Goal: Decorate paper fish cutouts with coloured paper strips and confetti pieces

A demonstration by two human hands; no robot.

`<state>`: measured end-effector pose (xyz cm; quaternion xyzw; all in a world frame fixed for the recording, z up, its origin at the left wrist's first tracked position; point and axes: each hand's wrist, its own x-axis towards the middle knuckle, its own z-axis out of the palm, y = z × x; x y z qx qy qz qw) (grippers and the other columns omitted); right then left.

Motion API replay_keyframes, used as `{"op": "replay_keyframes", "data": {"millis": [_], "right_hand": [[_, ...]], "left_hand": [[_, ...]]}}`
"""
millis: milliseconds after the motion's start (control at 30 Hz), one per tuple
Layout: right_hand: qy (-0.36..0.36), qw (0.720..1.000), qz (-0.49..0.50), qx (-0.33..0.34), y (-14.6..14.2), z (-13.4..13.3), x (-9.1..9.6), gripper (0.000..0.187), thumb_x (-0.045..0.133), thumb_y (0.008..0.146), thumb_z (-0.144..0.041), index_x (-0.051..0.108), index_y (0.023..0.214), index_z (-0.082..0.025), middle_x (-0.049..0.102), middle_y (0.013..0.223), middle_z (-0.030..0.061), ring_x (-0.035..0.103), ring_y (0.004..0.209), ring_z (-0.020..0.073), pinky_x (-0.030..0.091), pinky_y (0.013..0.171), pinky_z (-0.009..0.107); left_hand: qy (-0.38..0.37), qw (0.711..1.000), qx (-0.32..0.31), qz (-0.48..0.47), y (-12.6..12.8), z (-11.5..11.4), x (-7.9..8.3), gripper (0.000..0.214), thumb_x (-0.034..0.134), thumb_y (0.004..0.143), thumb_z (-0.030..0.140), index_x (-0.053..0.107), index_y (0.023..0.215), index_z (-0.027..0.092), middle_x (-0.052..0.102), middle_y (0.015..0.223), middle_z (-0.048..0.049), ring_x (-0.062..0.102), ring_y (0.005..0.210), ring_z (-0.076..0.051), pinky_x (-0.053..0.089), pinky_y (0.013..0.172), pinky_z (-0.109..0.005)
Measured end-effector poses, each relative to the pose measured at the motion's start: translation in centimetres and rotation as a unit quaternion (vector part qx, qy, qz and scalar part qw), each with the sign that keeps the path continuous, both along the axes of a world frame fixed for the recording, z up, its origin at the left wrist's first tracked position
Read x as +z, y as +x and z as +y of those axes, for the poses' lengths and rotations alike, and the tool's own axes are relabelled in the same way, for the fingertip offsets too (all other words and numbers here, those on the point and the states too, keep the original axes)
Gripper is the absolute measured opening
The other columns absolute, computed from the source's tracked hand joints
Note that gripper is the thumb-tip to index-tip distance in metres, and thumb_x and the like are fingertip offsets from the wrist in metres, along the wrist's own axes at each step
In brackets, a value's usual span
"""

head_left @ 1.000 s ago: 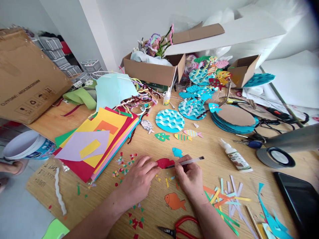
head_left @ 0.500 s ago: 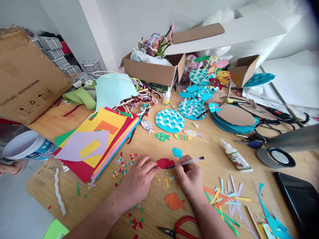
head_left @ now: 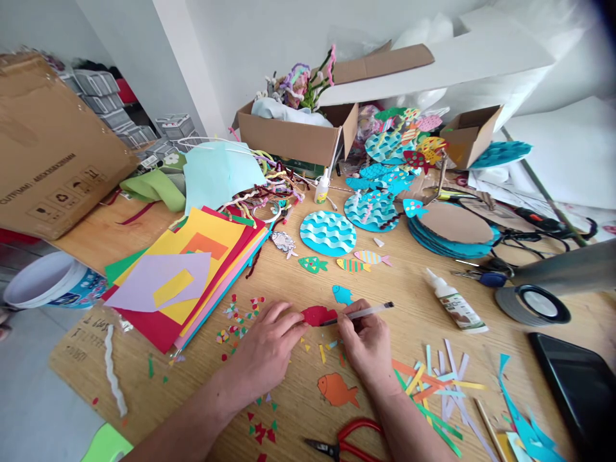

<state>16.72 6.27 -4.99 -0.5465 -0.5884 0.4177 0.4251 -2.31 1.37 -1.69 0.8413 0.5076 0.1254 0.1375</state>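
My left hand [head_left: 266,346] lies flat on the wooden table [head_left: 404,308], fingers spread, its fingertips pressing the left edge of a small red paper fish [head_left: 317,315]. My right hand [head_left: 368,343] is closed round a white pen [head_left: 362,313], whose dark tip touches the red fish. A small blue paper fish [head_left: 342,295] lies just beyond the red one. An orange paper fish [head_left: 337,389] sits between my forearms, nearer to me.
A stack of coloured paper sheets [head_left: 190,269] lies to the left. Red-handled scissors [head_left: 344,441] rest near the front edge. A glue bottle [head_left: 455,301], blue wave discs [head_left: 328,233], paper strips [head_left: 440,378], cardboard boxes [head_left: 298,138] and a white bucket [head_left: 51,282] surround the work spot.
Both hands stay put on the red fish. At the far left edge, another person's foot has slipped almost out of view.
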Motion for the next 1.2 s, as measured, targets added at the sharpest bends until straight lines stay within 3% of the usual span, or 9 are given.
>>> {"op": "replay_keyframes", "data": {"millis": [300, 500, 633, 833, 933, 1033, 1133, 1200], "right_hand": [[0.004, 0.999, 0.033, -0.038, 0.1, -0.1, 0.2, 0.014, 0.057, 0.074, -0.026, 0.050, 0.065, -0.019, 0.043, 0.046, -0.0070, 0.037, 0.040, 0.0081, 0.028, 0.039, 0.021], [0.052, 0.987, 0.042, -0.144, 0.3, -0.4, 0.4, 0.017, 0.058, 0.077, -0.030, 0.053, 0.067, -0.018, 0.049, 0.050, -0.0042, 0.043, 0.043, 0.0101, 0.033, 0.042, 0.022], [0.085, 0.981, 0.070, -0.162, 0.2, -0.7, 0.5, 0.019, 0.059, 0.079, -0.034, 0.055, 0.071, -0.017, 0.054, 0.054, -0.0022, 0.047, 0.046, 0.0112, 0.038, 0.043, 0.023], [0.113, 0.973, 0.109, -0.169, 0.0, -0.4, 2.8, 0.027, 0.060, 0.080, -0.043, 0.055, 0.081, -0.017, 0.058, 0.060, -0.0017, 0.050, 0.044, 0.0100, 0.040, 0.040, 0.021], [0.117, 0.982, 0.025, -0.143, 1.0, -0.3, 4.1, 0.029, 0.052, 0.085, -0.045, 0.058, 0.088, -0.016, 0.061, 0.064, 0.0003, 0.054, 0.047, 0.0119, 0.043, 0.043, 0.023], [0.138, 0.983, -0.081, -0.087, 3.2, -0.3, 4.4, 0.027, 0.052, 0.085, -0.040, 0.065, 0.092, -0.017, 0.067, 0.078, 0.0056, 0.063, 0.065, 0.0173, 0.049, 0.059, 0.029], [0.233, 0.918, -0.321, -0.027, 5.7, -0.8, 3.7, 0.028, 0.043, 0.090, -0.028, 0.065, 0.103, -0.018, 0.068, 0.094, 0.0100, 0.061, 0.086, 0.0228, 0.048, 0.073, 0.034], [0.225, 0.861, -0.455, 0.004, 6.8, -1.2, 3.0, 0.031, 0.042, 0.089, -0.019, 0.063, 0.112, -0.016, 0.067, 0.098, 0.0120, 0.059, 0.091, 0.0253, 0.046, 0.079, 0.036]], "left_hand": [[0.000, 1.000, 0.000, 0.000, -0.1, 0.0, -0.1, 0.049, 0.042, 0.078, -0.001, 0.054, 0.121, 0.018, 0.056, 0.122, -0.0059, 0.037, 0.122, -0.025, 0.037, 0.106, -0.048], [-0.006, 1.000, 0.002, -0.016, 0.1, 0.0, 0.4, 0.047, 0.043, 0.078, -0.001, 0.055, 0.119, 0.019, 0.056, 0.119, -0.0055, 0.039, 0.119, -0.023, 0.038, 0.105, -0.044], [0.010, 0.999, 0.017, -0.029, 0.2, -0.2, 0.8, 0.046, 0.045, 0.076, -0.002, 0.058, 0.113, 0.020, 0.055, 0.113, -0.0059, 0.039, 0.116, -0.022, 0.039, 0.103, -0.042], [0.029, 0.999, 0.026, -0.016, -0.1, -0.7, 0.9, 0.042, 0.046, 0.077, -0.001, 0.061, 0.110, 0.021, 0.052, 0.100, -0.0065, 0.044, 0.104, -0.021, 0.044, 0.092, -0.038], [0.036, 0.999, 0.022, -0.013, -0.4, -0.8, 0.7, 0.040, 0.046, 0.080, 0.002, 0.061, 0.112, 0.022, 0.052, 0.098, -0.0067, 0.044, 0.103, -0.021, 0.044, 0.090, -0.036], [0.044, 0.999, 0.026, -0.016, -0.5, -0.9, 0.6, 0.038, 0.047, 0.082, 0.004, 0.063, 0.110, 0.023, 0.052, 0.097, -0.0065, 0.044, 0.103, -0.021, 0.044, 0.090, -0.036], [0.052, 0.998, 0.021, -0.021, -0.7, -0.9, 0.5, 0.038, 0.048, 0.081, 0.003, 0.063, 0.109, 0.023, 0.052, 0.097, -0.0061, 0.044, 0.102, -0.020, 0.043, 0.091, -0.036], [0.056, 0.998, 0.017, -0.024, -0.8, -0.9, 0.4, 0.038, 0.048, 0.079, 0.003, 0.063, 0.108, 0.022, 0.052, 0.097, -0.0060, 0.044, 0.101, -0.020, 0.043, 0.091, -0.036]]}}
